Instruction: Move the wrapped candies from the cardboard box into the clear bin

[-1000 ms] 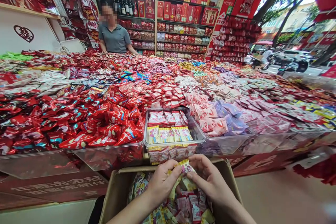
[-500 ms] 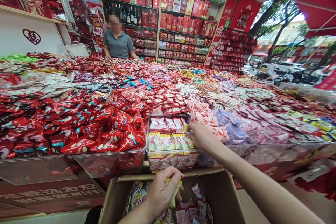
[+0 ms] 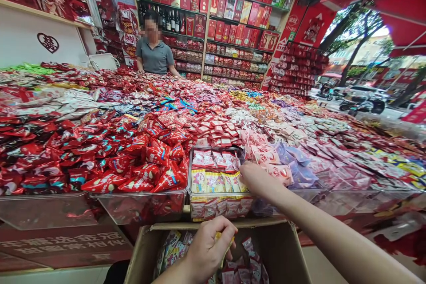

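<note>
Right hand (image 3: 256, 180) now at tray (image 3: 216, 195), grip hidden; yellow packet (image 3: 218, 235) gripped inside left hand (image 3: 209, 248)

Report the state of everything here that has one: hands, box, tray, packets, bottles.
Left hand: closed on a yellow packet, over the box.
Right hand: at the tray's right side; grip hidden.
Cardboard box: open, packets loose inside.
Clear tray: uncovered, packets lined up in rows.
Red packets: heaped loosely, left of the tray.
Bottles: upright on a shelf.
</note>
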`<state>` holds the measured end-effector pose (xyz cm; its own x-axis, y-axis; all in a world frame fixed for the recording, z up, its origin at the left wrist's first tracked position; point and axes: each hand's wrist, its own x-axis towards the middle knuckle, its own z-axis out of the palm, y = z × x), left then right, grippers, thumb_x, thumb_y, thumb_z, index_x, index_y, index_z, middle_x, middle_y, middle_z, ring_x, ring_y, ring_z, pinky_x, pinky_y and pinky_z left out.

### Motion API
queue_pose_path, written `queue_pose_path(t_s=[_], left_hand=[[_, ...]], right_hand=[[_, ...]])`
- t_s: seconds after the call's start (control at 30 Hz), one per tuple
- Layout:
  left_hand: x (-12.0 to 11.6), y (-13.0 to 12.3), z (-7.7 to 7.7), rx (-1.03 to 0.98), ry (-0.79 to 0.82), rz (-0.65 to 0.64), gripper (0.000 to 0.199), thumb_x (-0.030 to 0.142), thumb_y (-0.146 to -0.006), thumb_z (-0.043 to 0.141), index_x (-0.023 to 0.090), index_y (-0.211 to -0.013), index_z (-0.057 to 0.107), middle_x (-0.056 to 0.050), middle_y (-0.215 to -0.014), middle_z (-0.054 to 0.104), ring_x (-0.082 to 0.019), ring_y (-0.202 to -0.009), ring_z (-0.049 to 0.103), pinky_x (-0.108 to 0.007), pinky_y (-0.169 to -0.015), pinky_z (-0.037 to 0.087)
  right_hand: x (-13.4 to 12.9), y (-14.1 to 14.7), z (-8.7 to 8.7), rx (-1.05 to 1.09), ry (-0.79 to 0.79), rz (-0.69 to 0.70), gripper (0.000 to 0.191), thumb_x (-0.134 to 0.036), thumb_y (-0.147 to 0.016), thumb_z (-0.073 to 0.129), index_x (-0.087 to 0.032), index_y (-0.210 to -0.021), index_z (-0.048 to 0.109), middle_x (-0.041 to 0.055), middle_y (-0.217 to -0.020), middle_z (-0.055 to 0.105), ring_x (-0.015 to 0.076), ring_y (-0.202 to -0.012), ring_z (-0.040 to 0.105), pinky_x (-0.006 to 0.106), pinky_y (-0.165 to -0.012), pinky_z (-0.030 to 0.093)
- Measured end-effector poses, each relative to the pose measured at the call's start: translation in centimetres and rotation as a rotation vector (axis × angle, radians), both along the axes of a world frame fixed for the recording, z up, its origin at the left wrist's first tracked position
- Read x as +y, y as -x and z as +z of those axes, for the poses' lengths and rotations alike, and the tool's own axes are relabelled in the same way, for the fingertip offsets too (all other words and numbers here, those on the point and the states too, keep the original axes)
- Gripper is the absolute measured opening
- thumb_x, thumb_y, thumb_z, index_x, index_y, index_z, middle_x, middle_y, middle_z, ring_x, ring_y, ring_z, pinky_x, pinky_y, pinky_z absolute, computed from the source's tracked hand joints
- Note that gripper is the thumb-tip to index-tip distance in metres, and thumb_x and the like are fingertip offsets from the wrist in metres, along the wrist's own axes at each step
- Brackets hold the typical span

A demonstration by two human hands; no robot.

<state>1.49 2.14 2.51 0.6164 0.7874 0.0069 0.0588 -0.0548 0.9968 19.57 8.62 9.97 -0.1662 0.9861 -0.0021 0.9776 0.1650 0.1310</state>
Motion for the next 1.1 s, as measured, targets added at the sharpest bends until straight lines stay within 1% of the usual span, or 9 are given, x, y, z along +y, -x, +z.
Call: queue_pose_path(t_s=[0.23,0.33,0.5,0.57,0.73,0.83,0.93,1.0,1.1], left_hand=[[0.1,-0.2,-0.2,0.018,-0.036,-0.005,0.033,0.043,-0.082,0.038,0.013,-0.077,0.051,-0.002,-0.062,0.055,-0.011,-0.047,0.055,-0.019,-0.044,0.038],[0.1,-0.2,-0.3,0.029,-0.045,-0.007,0.033,0.043,-0.082,0.038,0.013,-0.078,0.051,-0.002,-0.062,0.055,-0.011,-0.047,0.055,-0.019,-0.044,0.038],[0.0,-0.1,-0.5,0.044,-0.059,-0.028,0.032,0.042,-0.082,0.038,0.014,-0.078,0.051,-0.002,-0.063,0.055,-0.011,-0.048,0.056,-0.019,-0.044,0.039],[0.0,-0.1,-0.5,0.045,-0.063,-0.026,0.031,0.041,-0.083,0.038,0.014,-0.078,0.051,-0.002,-0.064,0.055,-0.011,-0.049,0.056,-0.019,-0.045,0.039],[0.2,-0.1,-0.6,0.068,-0.082,-0.03,0.031,0.041,-0.083,0.037,0.014,-0.077,0.052,-0.002,-0.063,0.055,-0.011,-0.048,0.056,-0.018,-0.045,0.039],[0.3,-0.2,-0.6,0.077,-0.092,-0.032,0.032,0.041,-0.083,0.037,0.014,-0.076,0.052,-0.002,-0.062,0.055,-0.011,-0.048,0.056,-0.018,-0.044,0.038],[0.3,-0.2,-0.7,0.074,-0.078,-0.033,0.033,0.043,-0.082,0.038,0.014,-0.076,0.052,-0.002,-0.062,0.055,-0.011,-0.047,0.056,-0.018,-0.042,0.037],[0.2,-0.1,-0.8,0.057,-0.056,-0.027,0.033,0.044,-0.081,0.04,0.014,-0.076,0.052,-0.002,-0.062,0.056,-0.011,-0.047,0.056,-0.018,-0.042,0.037],[0.2,0.0,-0.9,-0.069,0.068,-0.016,0.034,0.046,-0.081,0.039,0.014,-0.082,0.052,-0.002,-0.063,0.056,-0.011,-0.047,0.055,-0.018,-0.042,0.036]], right_hand=[[-0.4,0.3,0.8,-0.124,0.059,-0.015,0.02,-0.009,-0.071,0.045,-0.013,-0.082,0.062,0.0127,-0.081,0.065,0.0248,-0.076,0.061,0.027,-0.057,0.042],[-0.4,-0.2,1.2,-0.11,0.048,0.034,0.023,-0.008,-0.071,0.042,-0.014,-0.084,0.06,0.0113,-0.08,0.065,0.0238,-0.075,0.061,0.027,-0.057,0.042],[-0.1,-1.0,1.7,-0.085,0.029,0.078,0.026,-0.003,-0.069,0.039,-0.016,-0.078,0.059,0.0095,-0.081,0.065,0.0213,-0.075,0.061,0.024,-0.057,0.04],[0.0,-1.1,1.7,-0.089,0.044,0.076,0.024,-0.005,-0.071,0.04,-0.016,-0.077,0.06,0.0097,-0.081,0.066,0.0212,-0.075,0.061,0.025,-0.058,0.04],[0.1,-0.4,0.7,-0.085,0.063,0.052,0.017,-0.02,-0.073,0.048,-0.014,-0.078,0.063,0.0123,-0.082,0.065,0.0241,-0.078,0.06,0.027,-0.06,0.042],[0.1,0.2,0.3,-0.084,0.083,0.046,0.018,-0.016,-0.072,0.048,-0.014,-0.079,0.065,0.0128,-0.083,0.065,0.0237,-0.077,0.061,0.026,-0.061,0.042],[0.3,0.3,0.5,-0.095,0.085,0.044,0.019,-0.011,-0.072,0.047,-0.013,-0.079,0.065,0.0132,-0.081,0.066,0.023,-0.075,0.061,0.025,-0.058,0.042],[0.2,0.3,1.0,-0.079,0.07,0.06,0.017,-0.012,-0.072,0.048,-0.014,-0.078,0.064,0.0125,-0.079,0.065,0.0223,-0.074,0.061,0.024,-0.057,0.041],[-1.0,0.4,1.9,0.027,-0.03,0.081,0.014,-0.019,-0.076,0.048,-0.015,-0.078,0.062,0.0096,-0.078,0.064,0.0199,-0.074,0.059,0.025,-0.06,0.04]])
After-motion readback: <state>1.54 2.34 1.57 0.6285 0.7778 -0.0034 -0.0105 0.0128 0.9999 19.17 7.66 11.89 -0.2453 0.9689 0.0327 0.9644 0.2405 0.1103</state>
